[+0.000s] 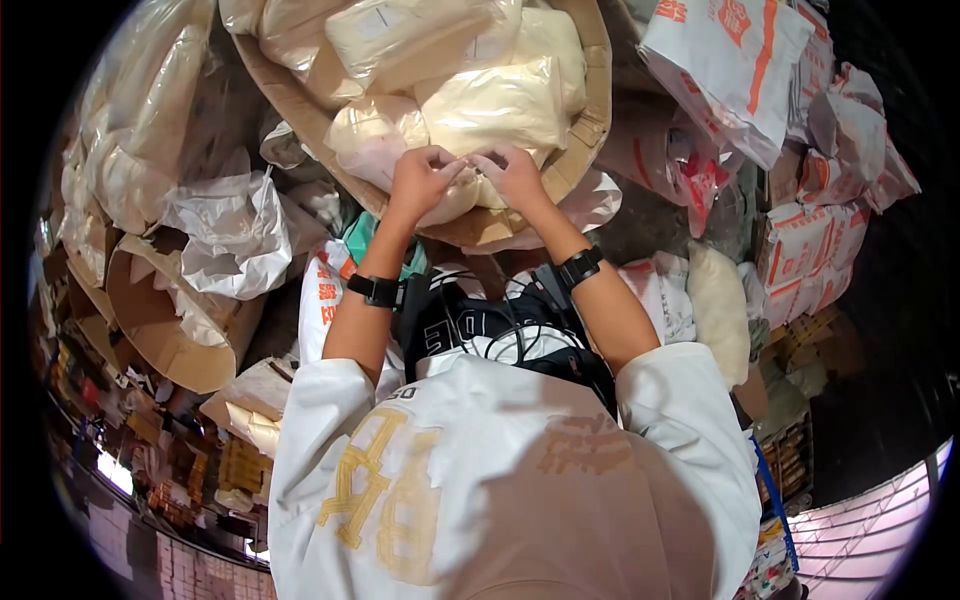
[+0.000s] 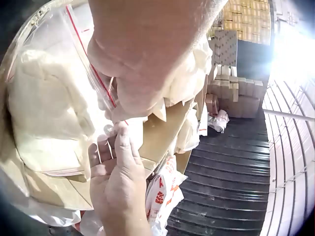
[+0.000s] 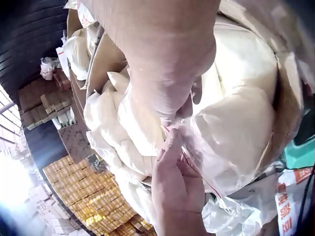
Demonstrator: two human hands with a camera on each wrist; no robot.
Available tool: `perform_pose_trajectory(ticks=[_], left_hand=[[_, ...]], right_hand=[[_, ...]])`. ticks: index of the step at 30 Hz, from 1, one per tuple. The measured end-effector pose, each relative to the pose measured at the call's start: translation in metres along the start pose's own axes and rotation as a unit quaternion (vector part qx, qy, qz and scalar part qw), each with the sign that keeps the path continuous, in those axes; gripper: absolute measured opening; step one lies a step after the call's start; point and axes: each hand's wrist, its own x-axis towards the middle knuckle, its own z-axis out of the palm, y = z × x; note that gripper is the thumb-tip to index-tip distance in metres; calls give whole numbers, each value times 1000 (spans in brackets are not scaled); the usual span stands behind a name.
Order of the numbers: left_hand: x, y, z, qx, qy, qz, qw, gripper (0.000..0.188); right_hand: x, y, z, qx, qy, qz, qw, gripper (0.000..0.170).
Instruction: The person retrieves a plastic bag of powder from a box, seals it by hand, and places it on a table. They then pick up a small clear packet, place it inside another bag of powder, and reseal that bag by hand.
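Both hands meet at the near side of a cardboard drum [image 1: 596, 120] filled with clear plastic bags of cream-coloured powder. My left hand [image 1: 428, 182] and right hand [image 1: 512, 178] pinch the red-lined zip strip [image 2: 89, 64] of one zip-lock bag [image 3: 229, 135], their fingertips almost touching. In the right wrist view the red line runs out from the left fingers along the bag's mouth. The left hand looms large at the top of the left wrist view, covering part of the strip. Another filled bag [image 1: 495, 105] lies just beyond the hands.
White sacks with red print [image 1: 730, 70] are piled at the right. On the left stand large clear bags [image 1: 140, 130], a crumpled white bag [image 1: 235, 235] and an open cardboard drum [image 1: 165, 320]. Stacked cartons [image 2: 241, 93] and a dark ribbed floor [image 2: 216, 172] show farther off.
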Motion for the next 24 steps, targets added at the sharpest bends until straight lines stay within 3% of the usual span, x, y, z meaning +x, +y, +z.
perform_pose_trajectory(ticks=[6, 11, 20, 24], left_hand=[[1, 7, 1, 6, -4, -76, 997, 23], [-1, 12, 1, -74, 19, -101, 992, 21], [-2, -9, 8, -97, 58, -78, 990, 25], [1, -1, 3, -129, 45, -139, 981, 27]], right_hand=[[6, 3, 7, -13, 8, 8, 1000, 12], [12, 11, 12, -4, 27, 22, 999, 10], [13, 19, 19, -7, 43, 8, 999, 11], [16, 24, 23, -2, 43, 7, 999, 12]])
